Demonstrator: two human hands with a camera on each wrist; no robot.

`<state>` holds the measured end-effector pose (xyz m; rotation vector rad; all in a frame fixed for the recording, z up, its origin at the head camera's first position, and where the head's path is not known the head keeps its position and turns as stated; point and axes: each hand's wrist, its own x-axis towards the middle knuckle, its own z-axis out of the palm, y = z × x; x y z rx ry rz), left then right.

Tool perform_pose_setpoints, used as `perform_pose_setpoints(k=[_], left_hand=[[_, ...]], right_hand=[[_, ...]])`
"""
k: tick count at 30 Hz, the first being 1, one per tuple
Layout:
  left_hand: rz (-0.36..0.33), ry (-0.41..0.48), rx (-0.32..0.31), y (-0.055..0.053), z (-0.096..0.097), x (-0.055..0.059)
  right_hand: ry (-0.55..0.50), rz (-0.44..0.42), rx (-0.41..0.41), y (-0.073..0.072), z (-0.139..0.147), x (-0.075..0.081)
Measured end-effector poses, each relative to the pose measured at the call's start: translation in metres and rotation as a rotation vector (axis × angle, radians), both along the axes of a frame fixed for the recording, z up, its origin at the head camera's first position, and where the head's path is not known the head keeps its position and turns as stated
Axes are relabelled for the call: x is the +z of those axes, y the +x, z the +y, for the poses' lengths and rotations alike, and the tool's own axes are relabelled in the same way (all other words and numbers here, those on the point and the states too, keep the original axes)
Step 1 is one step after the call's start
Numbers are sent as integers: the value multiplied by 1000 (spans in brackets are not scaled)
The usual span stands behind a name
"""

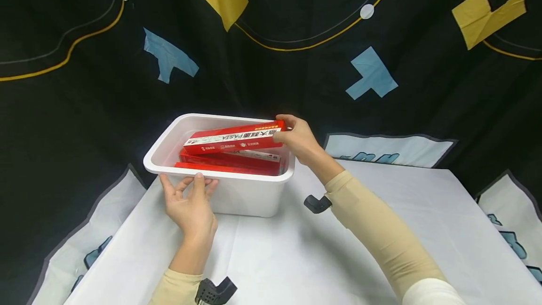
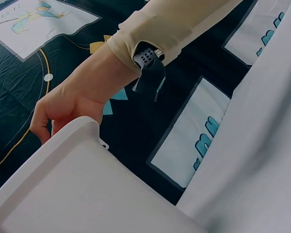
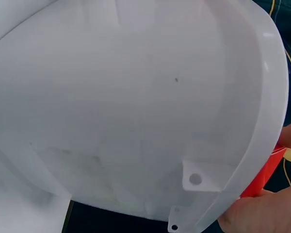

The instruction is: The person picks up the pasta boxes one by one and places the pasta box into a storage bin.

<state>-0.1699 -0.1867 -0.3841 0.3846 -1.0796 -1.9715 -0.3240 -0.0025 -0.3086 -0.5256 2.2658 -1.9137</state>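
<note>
A white plastic bin stands on the table, its open top facing up. Inside lie several red boxes, partly hidden by the front wall. My right hand grips one end of a red pasta box with white lettering, at the bin's right rim. That box slants over the others, its right end raised to rim height. At the bin's front rim, my left hand has its fingertips against the lip, palm turned up and fingers spread. In the right wrist view the bin's outer wall covers most of the red box.
The white tabletop extends to the right and in front of the bin. A black cloth with taped blue and yellow pieces hangs behind. White paper sheets with blue lettering border the table.
</note>
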Motion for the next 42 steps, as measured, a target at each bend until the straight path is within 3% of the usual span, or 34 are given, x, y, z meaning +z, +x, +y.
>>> perform_pose_setpoints(k=[7, 14, 18, 21, 25, 33, 38, 42], left_hand=[[16, -11, -13, -1, -1, 1], [9, 6, -13, -1, 0, -1], [14, 6, -21, -3, 1, -1], [30, 9, -21, -5, 2, 0], [32, -1, -25, -7, 2, 2], [-5, 0, -39, -4, 0, 2], [2, -93, -75, 2, -1, 3], [-20, -216, -139, 12, 5, 14]], right_hand=[[28, 57, -13, -2, 5, -1], [-72, 134, -36, -3, 9, -6], [-108, 213, -51, -2, 22, -9], [-114, 226, -63, 3, 36, -11], [-122, 209, -65, 15, 59, -17], [-222, 43, 12, 51, 113, -35], [-142, 108, -40, 73, 140, -45], [-60, 156, -91, 90, 156, -52]])
